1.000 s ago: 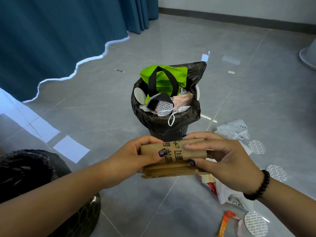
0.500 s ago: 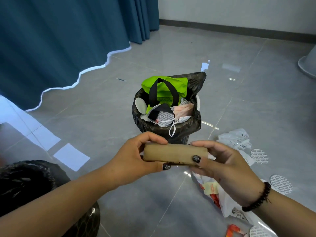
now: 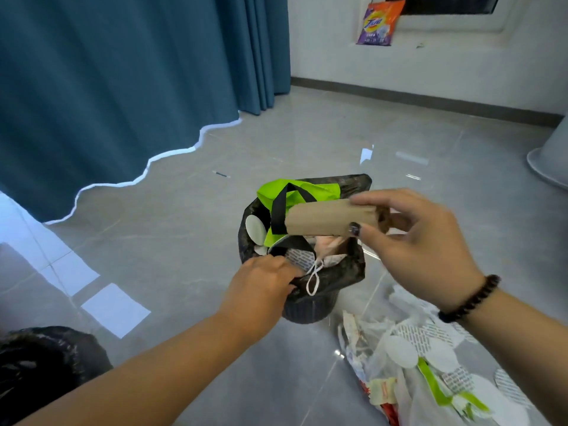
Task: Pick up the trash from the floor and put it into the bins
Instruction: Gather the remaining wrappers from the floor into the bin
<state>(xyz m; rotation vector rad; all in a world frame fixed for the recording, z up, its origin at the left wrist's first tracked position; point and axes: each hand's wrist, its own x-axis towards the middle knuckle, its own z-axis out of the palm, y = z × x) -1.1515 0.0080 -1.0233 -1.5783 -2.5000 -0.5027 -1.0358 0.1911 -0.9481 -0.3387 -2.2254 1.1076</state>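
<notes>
The grey tiled floor point(image 3: 172, 229) is filling most of the view, and the full bin point(image 3: 310, 305), lined with a black bag, is standing at the centre, likely so both hands can reach it. A second black-lined bin point(image 3: 46, 361) is sitting at 8 o'clock, near the left forearm. A pile of loose trash point(image 3: 430, 361), wrappers and white discs, is lying on the floor at 4 o'clock from the full bin, waiting to be collected. A green bag point(image 3: 310, 189) is bulging out of the full bin's top, leaving little room. The right hand point(image 3: 421, 244) is pinching one end of the folded brown paper bag point(image 3: 329, 218), holding it level over the bin's mouth, apparently ready to drop it. The left hand point(image 3: 261, 287) is gripping the liner's near rim at 6 o'clock, fingers curled over it, seemingly steadying or widening the opening.
</notes>
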